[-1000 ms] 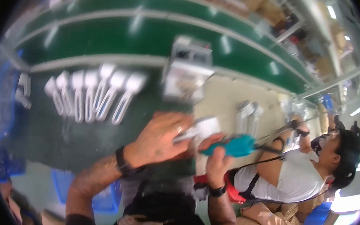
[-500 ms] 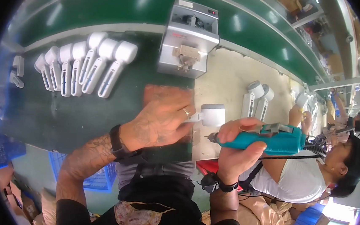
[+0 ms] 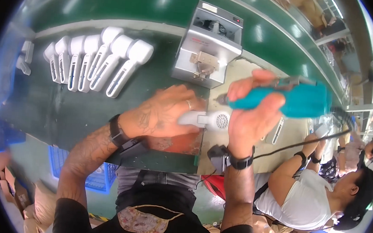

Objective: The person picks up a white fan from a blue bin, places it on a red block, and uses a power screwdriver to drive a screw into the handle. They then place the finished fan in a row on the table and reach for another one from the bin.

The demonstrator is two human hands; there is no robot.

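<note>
Holding a white handheld device (image 3: 218,120) by its handle in the left hand (image 3: 158,112), fingers curled closely around it, across the seam between the green desk (image 3: 111,123) and a beige surface (image 3: 213,141). Gripping a teal power screwdriver (image 3: 301,99) in the right hand (image 3: 255,108), with its bit pointed leftward, just beyond the device's grille. Might scratch the casing or chip the grille through a drifting bit; cannot tell the bit's height above it, given the blur. Might also let the device twist by holding only its smooth handle. Could snag the black cable (image 3: 298,145) near the co-worker (image 3: 302,204) at the right. Hemmed in ahead by a grey metal machine (image 3: 209,46), easily bumped by a careless forward swing. Flanked farther left by fanned white units (image 3: 99,61), and rightward by another unit (image 3: 277,131), partly hidden behind the right hand.
</note>
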